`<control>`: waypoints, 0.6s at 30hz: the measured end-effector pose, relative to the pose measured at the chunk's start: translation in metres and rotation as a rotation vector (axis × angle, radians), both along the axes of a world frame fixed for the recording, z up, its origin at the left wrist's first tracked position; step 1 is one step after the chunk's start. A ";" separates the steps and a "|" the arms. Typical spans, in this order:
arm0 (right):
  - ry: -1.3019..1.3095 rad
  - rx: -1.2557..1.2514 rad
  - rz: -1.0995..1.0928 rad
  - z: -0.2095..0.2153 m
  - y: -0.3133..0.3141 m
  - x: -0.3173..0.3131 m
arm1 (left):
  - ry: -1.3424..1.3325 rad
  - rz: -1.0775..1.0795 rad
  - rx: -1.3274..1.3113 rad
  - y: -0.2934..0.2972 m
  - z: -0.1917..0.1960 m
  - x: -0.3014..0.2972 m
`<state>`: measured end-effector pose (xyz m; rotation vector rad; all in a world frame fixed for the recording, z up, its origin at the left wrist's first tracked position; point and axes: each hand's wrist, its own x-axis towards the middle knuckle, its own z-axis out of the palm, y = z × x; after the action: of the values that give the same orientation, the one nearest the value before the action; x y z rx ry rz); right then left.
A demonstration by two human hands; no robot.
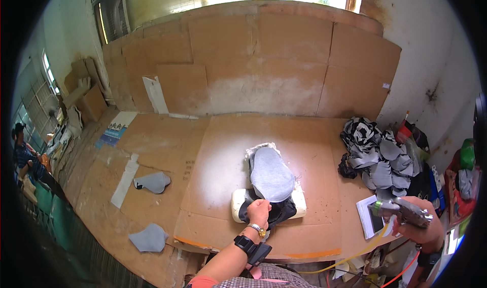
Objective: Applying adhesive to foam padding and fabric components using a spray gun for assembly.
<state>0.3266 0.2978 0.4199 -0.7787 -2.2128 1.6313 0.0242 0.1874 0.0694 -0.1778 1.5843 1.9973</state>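
My left hand [259,211] is closed on the near edge of a black fabric piece [279,212] that lies over a white foam block [237,202] on the cardboard-covered table [162,151]. A grey oval fabric piece [271,174] rests on top, just beyond my fingers. My right hand [418,227] grips a metal spray gun [401,210] out to the right, its nozzle turned toward the left; yellow and red hoses [355,257] hang below it.
A heap of grey and black-and-white fabric pieces [378,153] sits at the right. Two loose grey pieces [152,181] [148,237] lie at the left. Cardboard sheets [253,65] line the back wall. A white pad [366,214] lies near the spray gun. Another person [25,156] is at the far left.
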 end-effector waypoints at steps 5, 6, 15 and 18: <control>0.122 0.078 0.013 -0.026 -0.003 -0.013 | 0.081 -0.029 0.059 0.011 0.038 -0.014; 0.129 0.084 0.046 -0.031 -0.004 -0.016 | 0.098 -0.042 0.066 0.014 0.050 -0.015; -0.032 -0.137 0.142 -0.101 -0.032 -0.053 | 0.194 0.102 0.400 -0.055 0.162 -0.096; -0.030 -0.165 0.156 -0.116 -0.040 -0.065 | 0.201 0.302 0.348 -0.124 0.168 -0.146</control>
<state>0.2620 0.2576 0.3040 -0.6893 -2.2306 1.9080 -0.1221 0.0630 0.2370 -0.0845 1.3573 2.5611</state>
